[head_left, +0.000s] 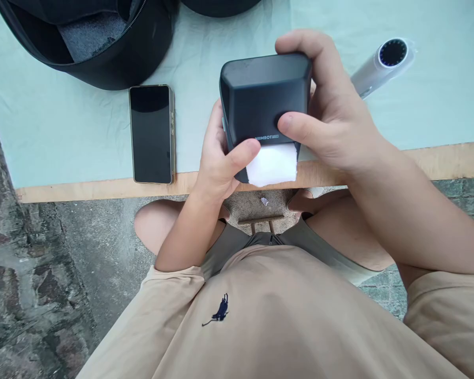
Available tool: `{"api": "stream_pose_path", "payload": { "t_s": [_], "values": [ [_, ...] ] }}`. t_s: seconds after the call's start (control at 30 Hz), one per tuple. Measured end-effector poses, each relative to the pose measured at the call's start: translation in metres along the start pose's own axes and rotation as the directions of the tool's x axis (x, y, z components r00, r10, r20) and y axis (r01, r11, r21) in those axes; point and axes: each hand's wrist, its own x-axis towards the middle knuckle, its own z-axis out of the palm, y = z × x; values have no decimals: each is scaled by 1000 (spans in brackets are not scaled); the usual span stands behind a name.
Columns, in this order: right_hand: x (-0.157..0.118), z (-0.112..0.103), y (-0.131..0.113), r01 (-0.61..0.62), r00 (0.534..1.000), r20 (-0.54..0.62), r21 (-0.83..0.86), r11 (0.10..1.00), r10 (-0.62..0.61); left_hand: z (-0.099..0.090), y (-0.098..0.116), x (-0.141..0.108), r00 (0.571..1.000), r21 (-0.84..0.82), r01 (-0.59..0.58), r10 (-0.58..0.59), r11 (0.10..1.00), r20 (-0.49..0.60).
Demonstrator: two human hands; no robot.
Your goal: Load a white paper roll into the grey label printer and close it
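Note:
Both hands grip a dark label printer [266,100] above the table's front edge, its lid facing up and printed "NIIMBOT". A strip of white paper [274,164] with a ragged end sticks out of the side towards me. My left hand [221,152] wraps the left side, its thumb at the paper slot beside the strip. On the right side, my right hand [332,105] holds the printer, with the thumb pressed on the lid and the index finger over the far corner. The other fingers are mostly hidden beneath it.
A black phone [151,134] lies left of the printer, near the wooden table edge [450,158]. An open black zip case [142,52] stands at the back left, with another dark round object [221,6] beside it. A white cylindrical device [379,66] lies at right on the pale green cloth [82,126].

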Motion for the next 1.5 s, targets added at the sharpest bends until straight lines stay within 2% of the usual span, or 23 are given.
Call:
{"api": "stream_pose_path", "payload": {
  "t_s": [0.13, 0.27, 0.43, 0.7, 0.77, 0.9, 1.0, 1.1, 1.37, 1.5],
  "values": [
    [-3, 4, 2, 68, 998, -14, -18, 998, -68, 5, 4, 0, 999, -72, -34, 35, 997, 8],
    [-6, 6, 2, 70, 997, -41, -33, 997, -72, 9, 7, -2, 1000, -76, -30, 30, 997, -1],
    [-5, 5, 2, 100, 995, -25, -59, 993, -101, 8, 9, -3, 999, -37, -21, 22, 999, 45],
    [-2, 2, 5, 67, 997, -38, -83, 994, -71, 13, 13, 1, 996, -19, 90, -90, 996, -20],
    [-2, 2, 6, 56, 996, -62, -104, 993, -62, 14, 12, 3, 991, -46, 106, -109, 993, -78],
    [-2, 2, 5, 118, 978, -146, -194, 974, -148, 9, 6, 5, 982, -59, 100, -108, 993, -153],
    [-2, 1, 4, 185, 972, -99, -229, 956, -211, 6, 4, 5, 982, -58, 112, -120, 992, -147],
    [-2, 0, 2, 183, 979, -42, -241, 953, -199, 5, 6, 4, 986, -55, 88, -95, 995, -136],
    [-5, -6, 0, 201, 978, 17, -310, 929, -206, -1, 3, 7, 992, -103, 52, -63, 993, -109],
    [-6, -11, -8, 192, 979, 16, -412, 891, -203, 2, 3, 10, 984, -111, 119, -132, 987, -117]
  ]
}}
